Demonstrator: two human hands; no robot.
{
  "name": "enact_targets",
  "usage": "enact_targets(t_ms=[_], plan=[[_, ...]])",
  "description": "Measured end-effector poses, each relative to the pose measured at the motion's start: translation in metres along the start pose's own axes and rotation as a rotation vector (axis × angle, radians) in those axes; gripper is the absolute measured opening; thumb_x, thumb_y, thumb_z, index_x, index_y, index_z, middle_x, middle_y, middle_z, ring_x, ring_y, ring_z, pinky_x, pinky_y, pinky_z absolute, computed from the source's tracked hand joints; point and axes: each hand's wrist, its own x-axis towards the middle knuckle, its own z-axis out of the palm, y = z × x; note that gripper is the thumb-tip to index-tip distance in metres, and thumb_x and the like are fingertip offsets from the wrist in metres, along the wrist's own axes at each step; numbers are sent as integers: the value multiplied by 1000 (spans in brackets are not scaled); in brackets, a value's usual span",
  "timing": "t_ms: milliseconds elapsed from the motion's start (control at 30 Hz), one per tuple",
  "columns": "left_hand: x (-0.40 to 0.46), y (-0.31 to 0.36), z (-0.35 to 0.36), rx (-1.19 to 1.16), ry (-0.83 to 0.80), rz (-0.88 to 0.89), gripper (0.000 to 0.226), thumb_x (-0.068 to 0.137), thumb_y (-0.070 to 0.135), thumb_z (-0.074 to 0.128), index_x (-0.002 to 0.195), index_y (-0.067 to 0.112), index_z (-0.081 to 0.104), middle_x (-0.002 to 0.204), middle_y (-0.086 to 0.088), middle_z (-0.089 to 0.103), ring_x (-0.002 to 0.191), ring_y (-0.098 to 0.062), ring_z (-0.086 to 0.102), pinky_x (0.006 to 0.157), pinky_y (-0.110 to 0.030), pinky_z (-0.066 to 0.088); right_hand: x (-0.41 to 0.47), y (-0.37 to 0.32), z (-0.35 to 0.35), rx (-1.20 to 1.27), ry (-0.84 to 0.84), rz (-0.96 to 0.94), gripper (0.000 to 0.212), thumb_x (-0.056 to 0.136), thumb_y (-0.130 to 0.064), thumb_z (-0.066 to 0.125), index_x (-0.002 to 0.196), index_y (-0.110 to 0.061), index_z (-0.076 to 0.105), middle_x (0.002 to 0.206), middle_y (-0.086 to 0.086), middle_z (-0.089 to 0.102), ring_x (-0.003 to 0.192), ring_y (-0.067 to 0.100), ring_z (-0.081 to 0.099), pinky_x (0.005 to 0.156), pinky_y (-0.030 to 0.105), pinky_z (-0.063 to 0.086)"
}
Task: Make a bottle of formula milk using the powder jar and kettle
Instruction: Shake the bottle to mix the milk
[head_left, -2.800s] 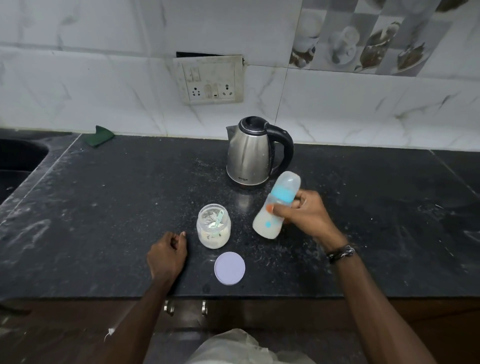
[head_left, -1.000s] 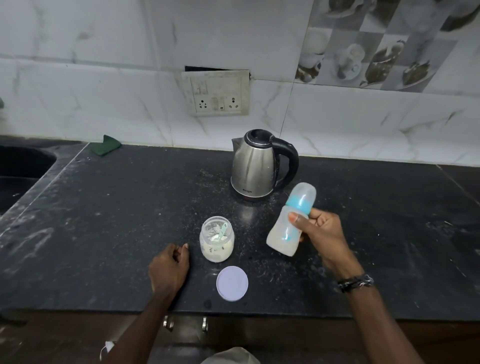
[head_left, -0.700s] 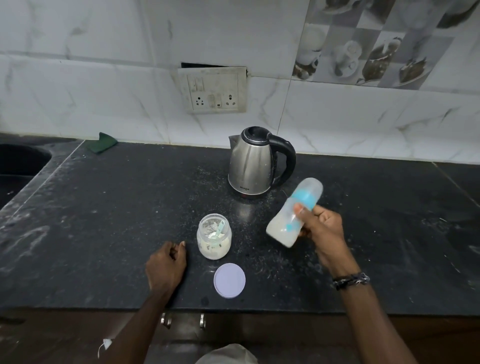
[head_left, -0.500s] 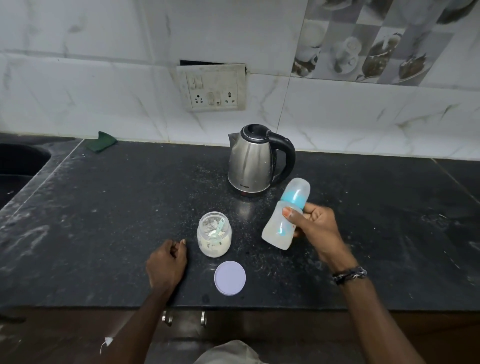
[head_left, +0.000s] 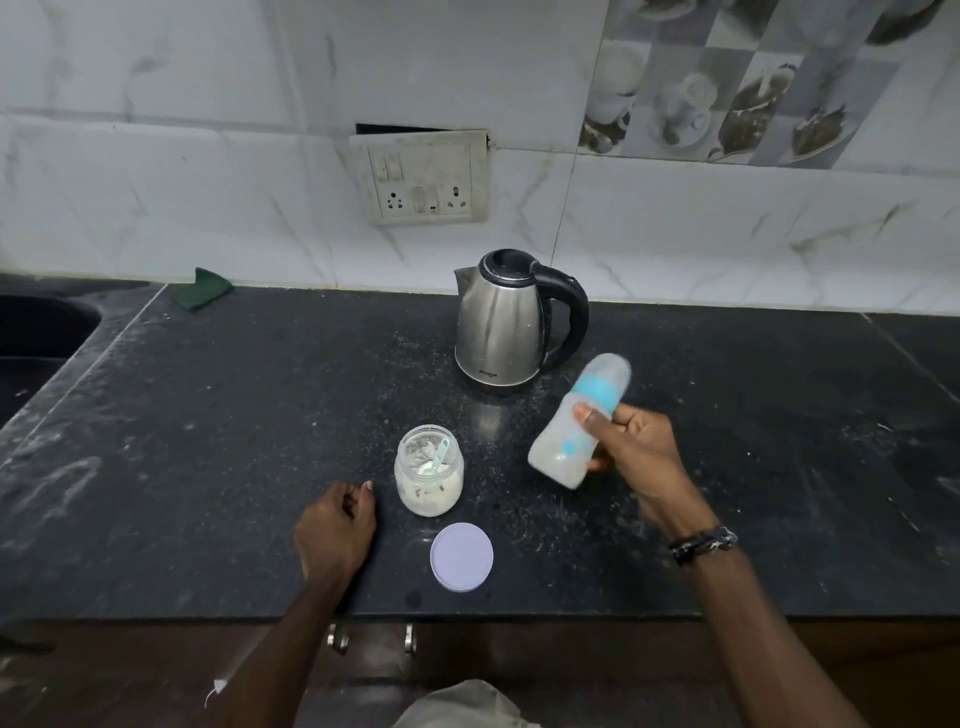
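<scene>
The feeding bottle (head_left: 577, 422) is up off the surface (head_left: 208, 441), tilted so its capped, blue-collared top leans up and to the right while its base points down toward the left. The right hand (head_left: 636, 452) grips it round the middle, thumb laid across the front and fingers wrapped behind. The lower part of the bottle looks cloudy white, though it is blurred and I cannot tell how full it is.

Just to the left of the bottle, standing on the dark speckled surface, is the powder jar (head_left: 429, 470), open, with pale powder inside and a small light-blue scoop (head_left: 436, 460) resting in it. Its round lilac lid (head_left: 461, 556) lies flat nearer the front edge, apart from the jar. The left hand (head_left: 335, 530) rests on the surface just beside the jar, on its left, fingers loosely curled and holding nothing; it does not appear to touch the glass.

Behind both stands the steel kettle (head_left: 501, 325), upright, its lid on and its black handle turned to the right. It sits near the bottle's top but clear of it.

Farther out, a green cloth (head_left: 205, 289) lies at the back left against the marble-tiled wall, a switch and socket plate (head_left: 423, 179) is mounted above the kettle, and a dark sink (head_left: 36, 327) edges in at the far left. A banded bracelet (head_left: 702, 540) circles the right wrist.
</scene>
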Motion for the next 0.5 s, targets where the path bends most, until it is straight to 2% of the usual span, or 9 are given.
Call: enact_targets(t_ms=[67,133,167,267,300,333,400,433,500], plan=[[0,1,0,-2,0,1,32,96,33,68,69,14,63,57,1,61,54,-25,59,57,-33,44,-2,0,0,46,-15,-53,44,73,-33,75,108,-7,70,88,5,78,75,12,73,56,20,54],[0,2,0,-3,-2,-4,33,96,33,68,70,14,63,57,1,61,54,-25,59,57,-33,44,0,-2,2,192,101,-56,41,74,-40,75,103,-10,70,88,5,77,75,12,72,57,22,55],[0,1,1,-3,-3,-5,32,96,33,68,70,14,63,57,1,61,54,-25,60,57,-33,45,2,-2,2,191,133,-30,37,79,-39,73,102,-11,70,90,6,77,76,13,72,58,23,55],[-1,3,-1,5,6,0,33,96,32,68,69,13,62,56,-1,60,55,-28,59,57,-33,43,-1,2,6,-38,-75,8,33,83,-25,73,110,-6,69,92,7,78,82,17,75,62,24,58],[-1,3,-2,6,8,4,34,96,32,68,68,13,61,56,-3,60,55,-29,59,57,-34,43,-2,5,6,-47,-90,-5,31,83,-21,73,111,-6,69,91,6,78,82,17,75,63,24,59],[0,3,-2,5,6,4,34,96,31,68,67,13,61,56,-3,61,56,-29,60,58,-35,44,-2,5,7,6,-62,-29,28,84,-20,72,109,-7,70,90,5,78,80,16,74,63,24,58],[-1,3,-1,3,2,0,34,96,31,68,68,13,61,58,-5,63,57,-30,62,59,-37,47,-2,5,9,168,98,-30,23,88,-27,70,102,-9,70,89,5,77,76,14,72,61,26,57],[-1,2,-1,6,4,-5,34,96,32,68,68,13,61,59,-5,64,58,-31,63,59,-37,49,-1,6,9,168,138,-8,25,88,-31,69,101,-9,70,88,5,76,75,14,71,61,27,55],[-1,2,-1,13,10,-13,34,95,34,68,69,13,62,60,-6,65,60,-32,65,60,-39,51,-1,7,9,11,33,12,34,84,-31,72,107,-7,70,88,6,77,78,16,73,64,29,57]])
